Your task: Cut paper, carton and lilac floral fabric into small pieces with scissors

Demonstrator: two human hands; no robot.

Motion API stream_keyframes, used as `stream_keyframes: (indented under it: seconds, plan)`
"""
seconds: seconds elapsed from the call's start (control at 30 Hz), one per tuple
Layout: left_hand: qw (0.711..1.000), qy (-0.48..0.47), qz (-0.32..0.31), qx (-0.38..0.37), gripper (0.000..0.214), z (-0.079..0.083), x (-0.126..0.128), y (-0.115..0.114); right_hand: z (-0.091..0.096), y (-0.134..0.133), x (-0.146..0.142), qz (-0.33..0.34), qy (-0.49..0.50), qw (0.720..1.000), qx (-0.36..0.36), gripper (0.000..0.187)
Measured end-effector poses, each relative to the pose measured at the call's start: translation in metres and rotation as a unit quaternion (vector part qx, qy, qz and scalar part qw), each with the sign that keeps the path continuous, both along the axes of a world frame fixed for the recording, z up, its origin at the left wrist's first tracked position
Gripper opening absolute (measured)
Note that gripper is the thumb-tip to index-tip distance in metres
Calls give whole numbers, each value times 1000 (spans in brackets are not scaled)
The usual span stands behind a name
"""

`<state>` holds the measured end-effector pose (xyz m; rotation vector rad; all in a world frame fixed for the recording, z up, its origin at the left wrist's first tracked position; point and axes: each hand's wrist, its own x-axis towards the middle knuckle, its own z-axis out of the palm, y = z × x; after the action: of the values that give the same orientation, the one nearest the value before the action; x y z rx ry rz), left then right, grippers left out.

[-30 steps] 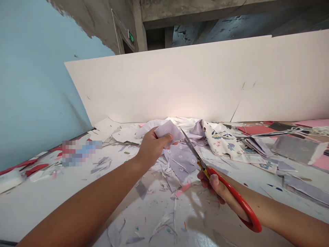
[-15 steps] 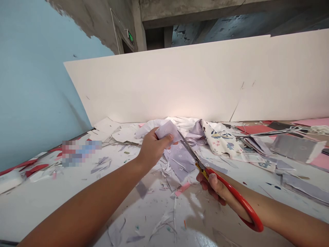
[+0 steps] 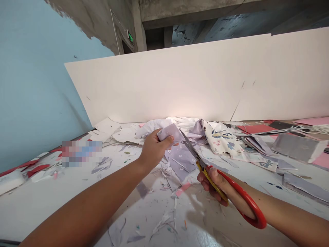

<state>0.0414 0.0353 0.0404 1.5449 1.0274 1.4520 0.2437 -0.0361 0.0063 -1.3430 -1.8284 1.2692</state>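
Observation:
My left hand [image 3: 156,145] pinches a small pale lilac piece of fabric [image 3: 170,132] between thumb and fingers, above the table. My right hand [image 3: 214,181] is wrapped round a pair of scissors [image 3: 191,147] with red and yellow handles. The blades point up and to the left, their tips beside the fabric's right edge; whether they touch it I cannot tell. Under both hands lies a larger lilac fabric piece with small white flowers [image 3: 181,163]. Just right of it rests a crumpled white cloth with printed leaves and flowers [image 3: 221,139].
A white panel [image 3: 164,85] stands behind the littered table [image 3: 123,206]. Torn white pieces [image 3: 127,135] lie at the back left, red scraps [image 3: 38,169] at the far left. On the right are folded grey-lilac pieces [image 3: 295,147], white cords [image 3: 282,130] and red sheets [image 3: 254,128].
The scissors have shifted slightly right and their handles now stand further apart. The small fabric piece has tilted a little in my left hand, its grip kept.

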Motion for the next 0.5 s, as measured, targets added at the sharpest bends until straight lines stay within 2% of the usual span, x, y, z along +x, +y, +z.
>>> stream_keyframes:
  seconds: [0.07, 0.13, 0.3, 0.4, 0.5]
  plan:
    - [1000, 7, 2, -1, 28, -1, -1, 1, 0, 2, 1, 5, 47, 998, -30, 66]
    - [1000, 9, 5, -4, 28, -1, -2, 2, 0, 4, 1, 1, 63, 998, -29, 66]
    - [1000, -6, -4, 9, 29, 1, -1, 0, 6, 1, -1, -27, -4, 999, -19, 59]
    - [1000, -18, -3, 22, 29, 3, 0, -1, 12, -4, -2, 4, -31, 1000, -6, 53]
    - [999, 7, 23, 46, 29, 2, -1, -1, 13, -6, -2, 27, -46, 999, 8, 55]
